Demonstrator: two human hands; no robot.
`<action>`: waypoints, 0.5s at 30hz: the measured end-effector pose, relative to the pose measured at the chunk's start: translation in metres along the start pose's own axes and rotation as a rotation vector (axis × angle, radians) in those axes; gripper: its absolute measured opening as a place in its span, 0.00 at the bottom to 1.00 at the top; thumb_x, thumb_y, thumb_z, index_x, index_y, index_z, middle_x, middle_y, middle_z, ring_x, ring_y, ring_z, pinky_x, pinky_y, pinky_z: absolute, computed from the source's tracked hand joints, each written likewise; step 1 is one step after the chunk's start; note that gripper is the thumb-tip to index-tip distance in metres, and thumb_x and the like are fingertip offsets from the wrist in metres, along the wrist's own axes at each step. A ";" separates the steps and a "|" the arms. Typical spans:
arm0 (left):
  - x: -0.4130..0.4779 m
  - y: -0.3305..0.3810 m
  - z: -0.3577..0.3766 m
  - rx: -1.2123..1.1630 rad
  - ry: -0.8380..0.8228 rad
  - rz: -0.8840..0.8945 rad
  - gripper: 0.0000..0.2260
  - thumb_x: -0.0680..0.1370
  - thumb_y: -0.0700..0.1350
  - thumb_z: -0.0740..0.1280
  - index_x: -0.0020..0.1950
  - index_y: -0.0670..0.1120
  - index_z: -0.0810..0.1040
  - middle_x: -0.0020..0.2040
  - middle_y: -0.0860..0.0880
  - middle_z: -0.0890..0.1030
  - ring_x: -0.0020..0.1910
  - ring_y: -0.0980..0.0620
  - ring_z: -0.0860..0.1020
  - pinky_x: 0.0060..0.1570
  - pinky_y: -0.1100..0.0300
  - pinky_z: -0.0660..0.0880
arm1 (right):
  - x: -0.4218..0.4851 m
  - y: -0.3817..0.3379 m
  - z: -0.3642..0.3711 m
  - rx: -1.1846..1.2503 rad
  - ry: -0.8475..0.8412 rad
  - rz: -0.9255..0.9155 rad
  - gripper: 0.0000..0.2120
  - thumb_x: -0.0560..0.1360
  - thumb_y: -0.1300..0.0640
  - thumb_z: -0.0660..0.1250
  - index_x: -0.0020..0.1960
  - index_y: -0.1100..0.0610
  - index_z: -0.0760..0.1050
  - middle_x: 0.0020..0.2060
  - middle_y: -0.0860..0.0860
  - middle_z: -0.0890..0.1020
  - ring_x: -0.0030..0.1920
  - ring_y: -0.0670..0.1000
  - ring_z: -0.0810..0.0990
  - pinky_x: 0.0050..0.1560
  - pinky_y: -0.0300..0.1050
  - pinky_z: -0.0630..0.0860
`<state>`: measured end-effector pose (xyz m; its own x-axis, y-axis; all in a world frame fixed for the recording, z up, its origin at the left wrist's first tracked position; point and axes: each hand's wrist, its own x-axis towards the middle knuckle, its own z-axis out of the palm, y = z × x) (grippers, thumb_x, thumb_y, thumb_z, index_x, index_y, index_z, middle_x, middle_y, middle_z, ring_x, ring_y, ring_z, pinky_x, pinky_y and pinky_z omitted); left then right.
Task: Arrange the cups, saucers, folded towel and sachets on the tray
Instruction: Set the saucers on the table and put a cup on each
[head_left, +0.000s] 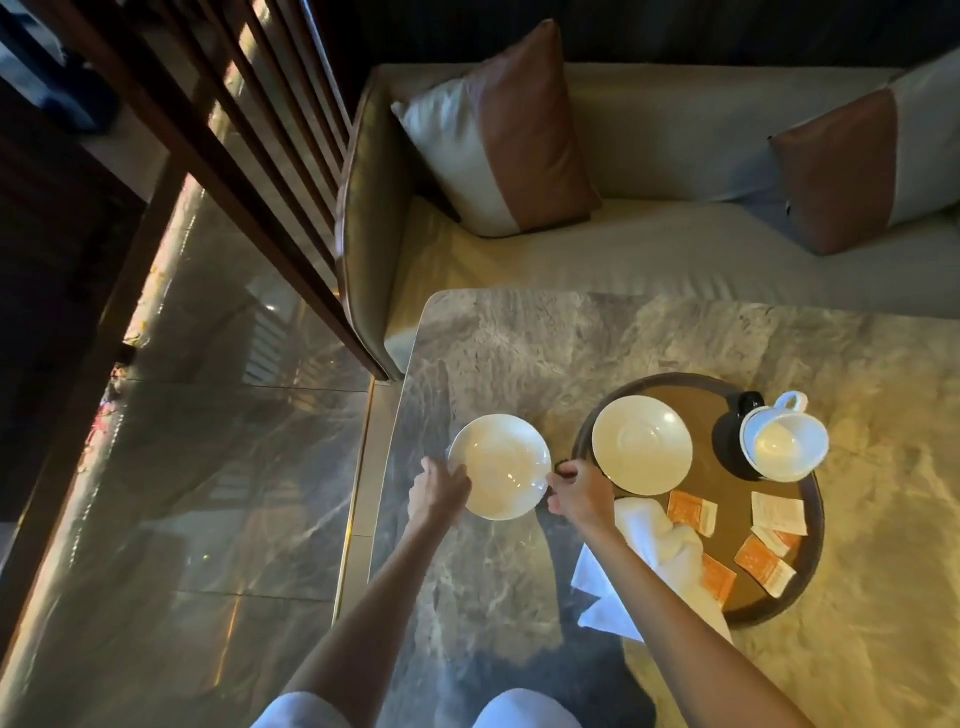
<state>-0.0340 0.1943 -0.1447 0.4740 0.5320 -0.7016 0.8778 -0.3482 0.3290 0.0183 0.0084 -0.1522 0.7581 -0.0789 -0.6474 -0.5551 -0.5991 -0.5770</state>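
Left grip (439, 486), right grip (579, 493) pinch opposite rims; saucer (498, 467) between.

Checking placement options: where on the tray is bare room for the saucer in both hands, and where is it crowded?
On the tray, bare floor runs down the middle, bordered by the placed saucer, the white cup and the sachets. The near side is crowded with towel and sachets. The marble table beyond the tray is bare.
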 end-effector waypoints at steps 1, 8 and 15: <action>-0.004 0.006 0.001 0.062 0.070 0.007 0.20 0.78 0.52 0.59 0.64 0.40 0.67 0.61 0.38 0.77 0.57 0.36 0.78 0.54 0.47 0.76 | -0.001 0.001 -0.009 0.035 0.020 -0.006 0.04 0.78 0.58 0.68 0.51 0.58 0.78 0.42 0.55 0.85 0.35 0.53 0.84 0.43 0.48 0.82; -0.030 0.088 0.055 0.021 0.071 0.332 0.10 0.82 0.43 0.56 0.52 0.40 0.75 0.52 0.39 0.80 0.51 0.40 0.78 0.46 0.52 0.69 | 0.026 0.022 -0.104 0.026 0.364 -0.066 0.09 0.79 0.58 0.66 0.54 0.62 0.80 0.51 0.59 0.84 0.52 0.61 0.81 0.49 0.46 0.72; -0.059 0.143 0.110 -0.033 0.004 0.305 0.14 0.80 0.44 0.59 0.53 0.36 0.79 0.54 0.35 0.81 0.54 0.34 0.77 0.51 0.49 0.73 | 0.057 0.039 -0.133 -0.097 0.347 0.010 0.14 0.80 0.59 0.63 0.64 0.63 0.75 0.55 0.62 0.80 0.56 0.62 0.80 0.53 0.54 0.76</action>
<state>0.0560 0.0287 -0.1258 0.7159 0.4097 -0.5653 0.6970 -0.4669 0.5443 0.0853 -0.1258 -0.1453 0.8329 -0.3411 -0.4357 -0.5408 -0.6686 -0.5104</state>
